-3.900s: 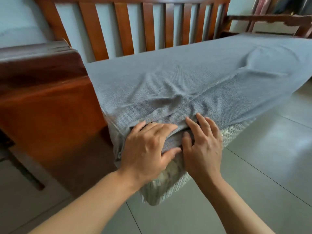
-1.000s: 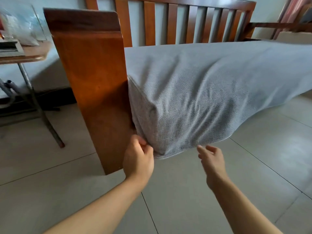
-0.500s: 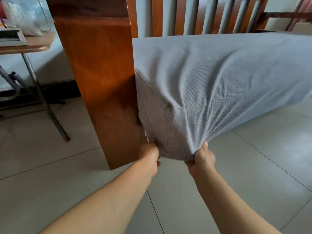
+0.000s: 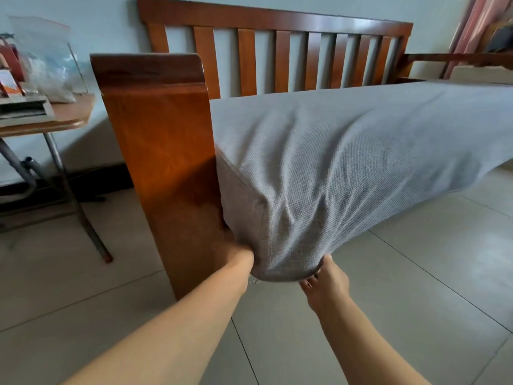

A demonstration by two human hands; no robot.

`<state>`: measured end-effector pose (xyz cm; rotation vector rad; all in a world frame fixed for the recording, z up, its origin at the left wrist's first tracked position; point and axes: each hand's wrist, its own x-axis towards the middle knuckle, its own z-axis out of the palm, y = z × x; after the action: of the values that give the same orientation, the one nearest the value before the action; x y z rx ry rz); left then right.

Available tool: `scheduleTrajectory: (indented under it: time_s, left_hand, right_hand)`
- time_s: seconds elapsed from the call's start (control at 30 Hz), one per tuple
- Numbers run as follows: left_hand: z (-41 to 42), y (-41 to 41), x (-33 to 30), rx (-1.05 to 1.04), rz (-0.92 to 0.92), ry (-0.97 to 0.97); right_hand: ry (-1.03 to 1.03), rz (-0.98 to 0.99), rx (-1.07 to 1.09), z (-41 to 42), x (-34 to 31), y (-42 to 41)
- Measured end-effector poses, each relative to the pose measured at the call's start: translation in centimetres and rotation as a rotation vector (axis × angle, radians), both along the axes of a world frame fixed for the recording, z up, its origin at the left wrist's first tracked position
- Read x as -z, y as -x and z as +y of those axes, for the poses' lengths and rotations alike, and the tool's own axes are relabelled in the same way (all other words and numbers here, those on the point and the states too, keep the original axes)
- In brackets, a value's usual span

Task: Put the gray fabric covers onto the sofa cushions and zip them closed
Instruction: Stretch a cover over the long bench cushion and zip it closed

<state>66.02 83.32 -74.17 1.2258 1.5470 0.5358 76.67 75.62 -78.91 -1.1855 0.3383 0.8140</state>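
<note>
A gray fabric cover is stretched over the long sofa cushion, whose near left corner juts past the wooden frame. The cloth bunches into tight creases at that corner. My left hand reaches under the corner beside the armrest; its fingers are hidden behind the fabric. My right hand pinches the cover's lower hem from below, pulling it down. A small bit of metal, perhaps the zip pull, peeks out under the hem by my left wrist.
The sofa's wooden armrest panel stands right against the cushion's left side. A slatted wooden backrest runs behind. A small folding table with bags and papers stands at the left. Pale floor tiles lie below.
Half a second ago both hands gripped the hem under the corner. Now my left hand has gone deeper beneath the fabric, and the view has pulled back and up slightly.
</note>
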Motion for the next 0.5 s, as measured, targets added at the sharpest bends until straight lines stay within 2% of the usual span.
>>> scheduleTrajectory:
  time_s: [0.07,0.1,0.17,0.23,0.33,0.4,0.5]
  left_hand:
    - [0.1,0.1,-0.5,-0.177,-0.098,-0.186]
    - [-0.3,0.1,-1.8,-0.196,-0.121,-0.322]
    - [-1.1,-0.1,-4.6,-0.144,-0.216,-0.623]
    - [-2.1,-0.9,-7.2,0.034,-0.186,-0.939]
    - [-2.7,-3.0,-9.2,0.471,0.176,-1.213]
    - [-2.5,-4.4,-9.2,0.723,0.494,-1.232]
    - [-1.9,-6.6,-9.0,0.888,0.713,-1.207]
  right_hand:
    - [-0.053,0.007,0.013,-0.1,-0.2,-1.0]
    - [-0.066,0.002,0.044,0.0,-0.2,-1.7]
    - [-0.082,0.011,0.120,0.1,-1.0,-3.4]
    - [-0.052,0.012,0.181,0.2,-2.0,-5.0]
    - [-0.020,-0.014,0.240,0.2,-3.5,-6.7]
    - [-0.030,-0.029,0.286,0.6,-4.0,-8.1]
    - [0.044,-0.090,0.371,0.0,-3.5,-9.7]
